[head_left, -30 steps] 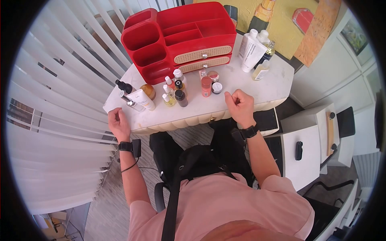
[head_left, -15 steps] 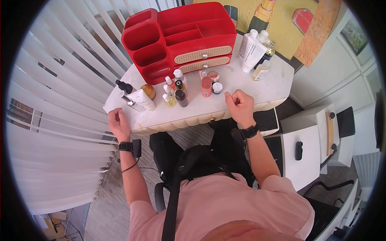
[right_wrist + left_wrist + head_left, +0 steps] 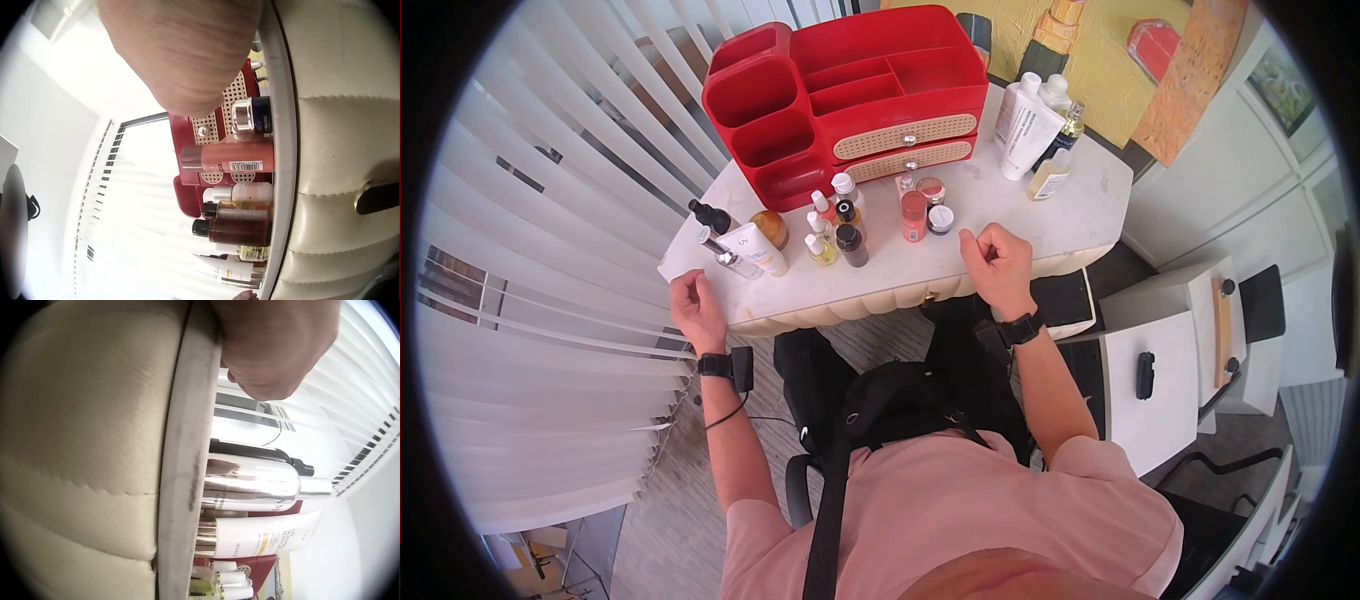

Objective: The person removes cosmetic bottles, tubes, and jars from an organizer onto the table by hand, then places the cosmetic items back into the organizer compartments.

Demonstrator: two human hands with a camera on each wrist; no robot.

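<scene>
My left hand (image 3: 697,308) rests on the table's left front edge, its fingers loosely curled and holding nothing. Closest to it are a silver bottle (image 3: 253,485) and a white UV tube (image 3: 752,248). On the right part of the front edge rests my right hand (image 3: 998,270), also loosely curled around nothing. A pink bottle (image 3: 913,217) and a small jar (image 3: 940,219) with a pale lid stand to its left. Several small bottles, among them a dark brown bottle (image 3: 851,246), stand mid-table. Behind them is a red organizer (image 3: 820,130) with two woven-front drawers.
The white table (image 3: 880,275) has a padded cream front (image 3: 81,425). A white tube (image 3: 1030,140) and several bottles stand at the right back. Vertical blinds (image 3: 550,330) hang along the left. A white cabinet (image 3: 1150,350) is to the right.
</scene>
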